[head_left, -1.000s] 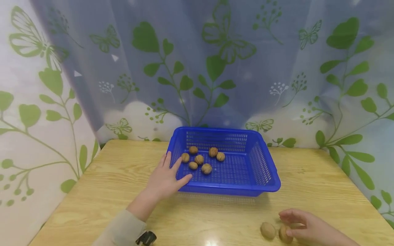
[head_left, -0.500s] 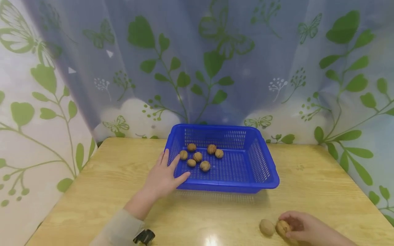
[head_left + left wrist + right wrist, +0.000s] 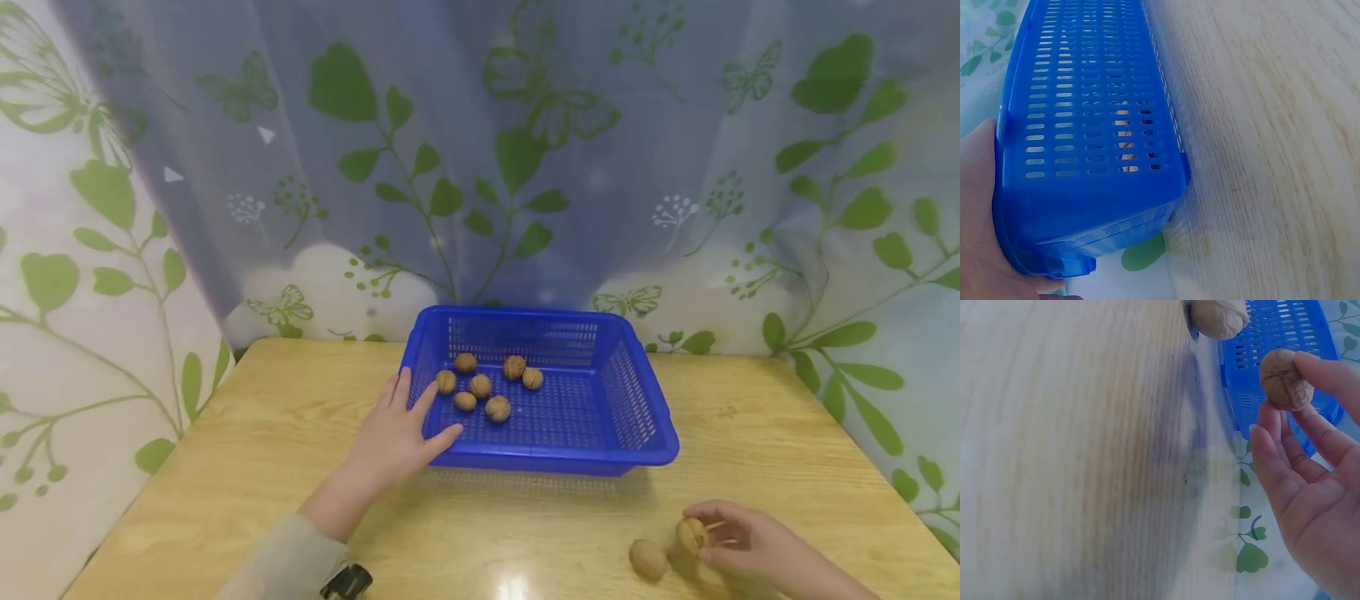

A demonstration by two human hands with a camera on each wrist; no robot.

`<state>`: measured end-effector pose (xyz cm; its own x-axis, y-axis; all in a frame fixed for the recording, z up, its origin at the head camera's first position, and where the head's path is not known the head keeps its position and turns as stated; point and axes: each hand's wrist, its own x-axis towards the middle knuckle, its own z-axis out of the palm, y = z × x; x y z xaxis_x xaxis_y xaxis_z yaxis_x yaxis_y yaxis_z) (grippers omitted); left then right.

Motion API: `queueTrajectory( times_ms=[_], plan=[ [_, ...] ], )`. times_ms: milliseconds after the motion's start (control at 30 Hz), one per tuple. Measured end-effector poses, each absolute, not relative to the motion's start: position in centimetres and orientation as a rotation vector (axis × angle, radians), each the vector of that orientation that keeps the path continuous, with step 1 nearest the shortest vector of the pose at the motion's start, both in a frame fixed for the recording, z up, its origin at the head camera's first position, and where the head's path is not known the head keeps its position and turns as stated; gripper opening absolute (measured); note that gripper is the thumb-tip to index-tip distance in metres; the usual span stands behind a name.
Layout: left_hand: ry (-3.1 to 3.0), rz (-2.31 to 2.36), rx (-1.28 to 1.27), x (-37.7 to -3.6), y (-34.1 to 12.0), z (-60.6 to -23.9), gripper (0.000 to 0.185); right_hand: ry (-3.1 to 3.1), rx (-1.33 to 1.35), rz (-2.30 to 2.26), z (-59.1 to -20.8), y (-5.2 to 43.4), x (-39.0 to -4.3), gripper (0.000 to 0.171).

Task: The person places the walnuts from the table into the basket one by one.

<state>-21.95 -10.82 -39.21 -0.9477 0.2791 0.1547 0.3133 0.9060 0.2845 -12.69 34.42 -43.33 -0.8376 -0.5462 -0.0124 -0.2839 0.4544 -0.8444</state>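
A blue plastic basket (image 3: 547, 458) with slotted walls stands on the table, and several walnuts (image 3: 497, 408) lie in its left part. My left hand (image 3: 390, 437) rests with spread fingers on the basket's left front corner; the left wrist view shows the hand (image 3: 975, 219) against the rim. Between the thumb and fingers of my right hand (image 3: 761, 542) is a pinched walnut (image 3: 692, 536), seen just above the tabletop in the right wrist view. Another walnut (image 3: 648, 559) lies on the table immediately left of it.
The wooden table (image 3: 300, 400) reaches back to a blue and white curtain (image 3: 465, 167) printed with green leaves and butterflies. A dark band (image 3: 347, 582) shows at the left sleeve. The basket sits near the table's back edge.
My right fingers have closed on the right-hand walnut and raised it slightly, away from the other one. The left hand stays at the basket's corner.
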Motion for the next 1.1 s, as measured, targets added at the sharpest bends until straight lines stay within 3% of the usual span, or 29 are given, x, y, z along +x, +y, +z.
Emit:
queueTrajectory(
  times_ms=[367,600,1100],
  plan=[
    [-2.972,-0.463,-0.467,-21.9,-10.9,-39.0,0.082,2.434,-0.729,-1.437,-44.1,34.0,-12.4,0.032],
    [-2.962,-0.464,-0.462,-21.9,-10.8,-39.4,0.082,2.483,-0.552,-1.407,-43.1,33.9,-12.1,0.041],
    [-2.950,-0.444,-0.468,-21.9,-10.7,-39.2,0.082,2.465,-0.503,-1.453,-41.4,33.7,-12.1,0.044]
  ],
)
